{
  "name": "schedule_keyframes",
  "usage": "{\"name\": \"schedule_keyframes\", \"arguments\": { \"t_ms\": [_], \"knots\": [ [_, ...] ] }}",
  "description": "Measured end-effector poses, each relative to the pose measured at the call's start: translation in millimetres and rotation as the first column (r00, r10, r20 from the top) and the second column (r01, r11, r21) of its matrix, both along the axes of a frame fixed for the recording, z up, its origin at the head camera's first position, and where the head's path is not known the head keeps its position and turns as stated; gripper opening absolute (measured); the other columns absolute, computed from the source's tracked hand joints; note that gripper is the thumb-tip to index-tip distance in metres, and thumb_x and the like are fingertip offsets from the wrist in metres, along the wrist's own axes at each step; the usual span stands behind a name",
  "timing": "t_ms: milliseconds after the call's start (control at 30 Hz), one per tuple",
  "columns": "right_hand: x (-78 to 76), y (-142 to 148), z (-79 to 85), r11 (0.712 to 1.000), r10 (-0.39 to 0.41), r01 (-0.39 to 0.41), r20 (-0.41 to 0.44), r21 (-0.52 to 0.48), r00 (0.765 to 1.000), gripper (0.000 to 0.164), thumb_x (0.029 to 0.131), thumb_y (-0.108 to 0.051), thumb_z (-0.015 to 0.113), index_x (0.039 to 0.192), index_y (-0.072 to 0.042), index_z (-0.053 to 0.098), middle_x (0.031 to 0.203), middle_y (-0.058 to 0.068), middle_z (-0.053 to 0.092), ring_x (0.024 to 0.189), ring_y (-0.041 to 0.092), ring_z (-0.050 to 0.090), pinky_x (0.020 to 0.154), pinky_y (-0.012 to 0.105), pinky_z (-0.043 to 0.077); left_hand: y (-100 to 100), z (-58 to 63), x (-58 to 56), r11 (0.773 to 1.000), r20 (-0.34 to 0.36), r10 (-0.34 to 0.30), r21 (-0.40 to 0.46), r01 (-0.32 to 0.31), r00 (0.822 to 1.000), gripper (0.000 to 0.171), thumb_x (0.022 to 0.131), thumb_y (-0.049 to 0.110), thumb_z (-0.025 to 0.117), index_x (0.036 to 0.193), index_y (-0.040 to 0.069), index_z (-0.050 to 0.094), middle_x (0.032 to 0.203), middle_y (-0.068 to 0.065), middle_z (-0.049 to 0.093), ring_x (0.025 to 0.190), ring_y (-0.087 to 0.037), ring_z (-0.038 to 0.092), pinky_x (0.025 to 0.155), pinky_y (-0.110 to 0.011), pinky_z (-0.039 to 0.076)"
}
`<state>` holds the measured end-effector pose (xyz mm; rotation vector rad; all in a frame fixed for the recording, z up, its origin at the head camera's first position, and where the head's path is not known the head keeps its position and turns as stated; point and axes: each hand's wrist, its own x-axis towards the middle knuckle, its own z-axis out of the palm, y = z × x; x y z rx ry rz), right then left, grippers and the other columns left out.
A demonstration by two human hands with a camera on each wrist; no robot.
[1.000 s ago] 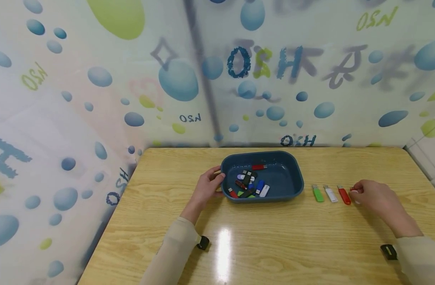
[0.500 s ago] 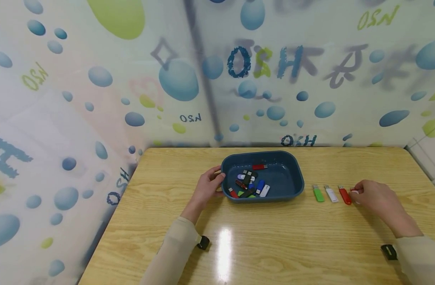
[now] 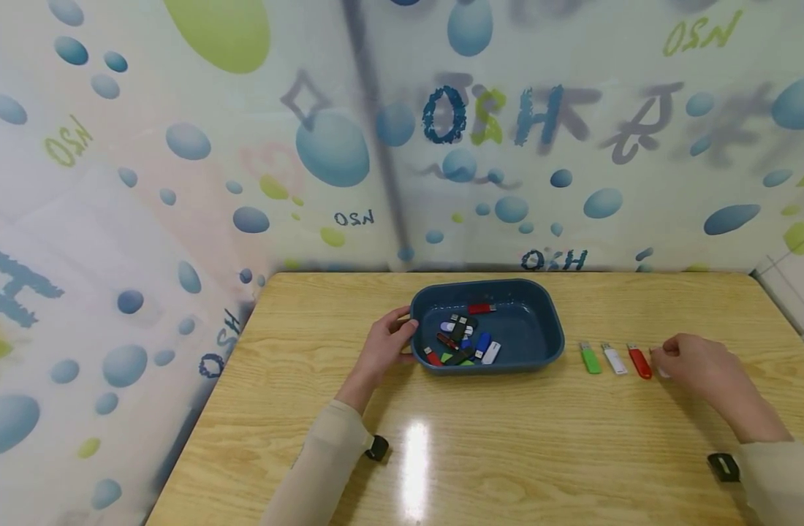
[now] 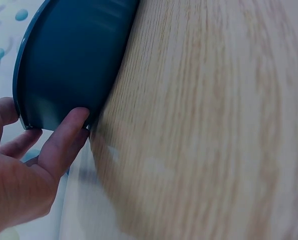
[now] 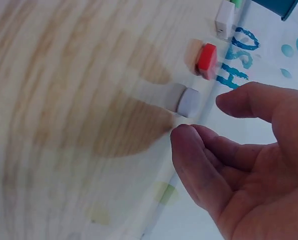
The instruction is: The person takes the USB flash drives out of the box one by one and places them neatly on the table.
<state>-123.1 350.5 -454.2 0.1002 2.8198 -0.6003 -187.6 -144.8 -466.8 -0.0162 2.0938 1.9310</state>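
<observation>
Toward the right edge of the worktop, the right hand appears to have released the pale USB stick — thumb and forefinger, seemingly pinched on it half a second ago, now stand apart. Placement as fourth in the row, beside the red stick, looks complete. It lies just beside the fingertips. Left hand: gripping the tray at its left end.

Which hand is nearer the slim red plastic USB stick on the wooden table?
Right hand: just right of the stick. The left hand is well left, holding the blue oblong plastic tray.
</observation>
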Motion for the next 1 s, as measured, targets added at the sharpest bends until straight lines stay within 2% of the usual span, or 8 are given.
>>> {"name": "schedule_keyframes", "arguments": {
  "t_ms": [133, 233, 333, 400, 500, 633, 867, 1000],
  "knots": [
    [3.9, -4.5, 6.4, 1.000, -0.009, 0.009, -0.080, -0.002, 0.997, 0.054, 0.101, -0.027, 0.057, 0.119, 0.023, 0.055, 0.096, 0.028, 0.066, 0.072, 0.027, 0.059, 0.057, 0.035, 0.048, 0.5, 0.3, 0.2, 1.000, -0.001, 0.000, 0.003, 0.000, 1.000, 0.047, 0.107, 0.023, 0.059, 0.153, 0.011, 0.051, 0.138, -0.022, 0.058, 0.117, -0.036, 0.066, 0.082, -0.045, 0.063],
    [6.2, -18.7, 15.8, 1.000, -0.012, 0.008, -0.162, -0.029, 0.987, 0.055, 0.102, -0.028, 0.055, 0.126, 0.021, 0.052, 0.107, 0.033, 0.066, 0.076, 0.031, 0.065, 0.055, 0.036, 0.050, 1.1, 0.2, 0.0, 1.000, 0.001, 0.006, 0.005, -0.006, 1.000, 0.047, 0.108, 0.023, 0.059, 0.153, 0.011, 0.050, 0.138, -0.022, 0.058, 0.118, -0.036, 0.065, 0.082, -0.045, 0.063],
    [5.6, -42.3, 27.1, 0.998, 0.012, -0.027, -0.253, -0.055, 0.967, 0.051, 0.103, -0.027, 0.055, 0.128, 0.017, 0.055, 0.108, 0.030, 0.068, 0.081, 0.035, 0.068, 0.056, 0.038, 0.052, 1.6, -0.1, -0.1, 1.000, -0.004, 0.004, 0.004, -0.004, 1.000, 0.048, 0.108, 0.022, 0.058, 0.153, 0.010, 0.049, 0.140, -0.023, 0.057, 0.120, -0.037, 0.065, 0.082, -0.046, 0.063],
    [3.7, -60.8, 33.3, 0.995, 0.038, -0.064, -0.320, -0.070, 0.946, 0.045, 0.103, -0.025, 0.058, 0.125, 0.014, 0.060, 0.104, 0.026, 0.070, 0.083, 0.036, 0.068, 0.058, 0.042, 0.054, 1.2, 0.2, 0.1, 1.000, -0.006, 0.002, 0.001, -0.002, 1.000, 0.048, 0.108, 0.022, 0.058, 0.154, 0.010, 0.049, 0.143, -0.022, 0.056, 0.121, -0.037, 0.065, 0.081, -0.046, 0.063],
    [0.4, -87.9, 41.3, 0.988, 0.083, -0.125, -0.371, -0.092, 0.925, 0.039, 0.103, -0.022, 0.061, 0.123, 0.011, 0.064, 0.102, 0.021, 0.071, 0.088, 0.036, 0.069, 0.066, 0.050, 0.057, 0.8, 1.3, 0.7, 1.000, -0.007, -0.002, -0.005, 0.002, 1.000, 0.049, 0.108, 0.022, 0.057, 0.155, 0.010, 0.048, 0.145, -0.022, 0.055, 0.122, -0.036, 0.064, 0.081, -0.046, 0.063],
    [-4.8, -119.7, 48.3, 0.978, 0.114, -0.172, -0.393, -0.117, 0.912, 0.035, 0.102, -0.018, 0.063, 0.124, 0.009, 0.064, 0.103, 0.019, 0.070, 0.091, 0.035, 0.069, 0.072, 0.053, 0.058, 2.0, 2.3, 0.6, 1.000, -0.004, 0.002, -0.010, -0.002, 1.000, 0.049, 0.108, 0.022, 0.057, 0.154, 0.010, 0.048, 0.142, -0.022, 0.057, 0.120, -0.036, 0.065, 0.081, -0.046, 0.063],
    [-19.6, -165.4, 48.2, 0.962, 0.201, -0.257, -0.388, -0.097, 0.899, 0.025, 0.099, -0.013, 0.067, 0.117, 0.004, 0.069, 0.097, 0.012, 0.069, 0.082, 0.024, 0.064, 0.069, 0.044, 0.058, 2.2, 1.6, 0.7, 1.000, -0.010, 0.002, -0.010, -0.002, 1.000, 0.049, 0.108, 0.022, 0.057, 0.154, 0.009, 0.048, 0.141, -0.022, 0.057, 0.119, -0.035, 0.065, 0.080, -0.045, 0.063],
    [-30.0, -184.4, 40.7, 0.939, 0.296, -0.342, -0.405, -0.046, 0.865, 0.018, 0.097, -0.009, 0.069, 0.112, 0.002, 0.071, 0.095, 0.010, 0.068, 0.078, 0.021, 0.061, 0.069, 0.041, 0.058, 1.8, 0.9, 0.6, 1.000, -0.013, 0.000, -0.008, 0.000, 1.000, 0.049, 0.108, 0.023, 0.057, 0.154, 0.009, 0.048, 0.141, -0.022, 0.058, 0.119, -0.035, 0.065, 0.080, -0.045, 0.063]
  ]
}}
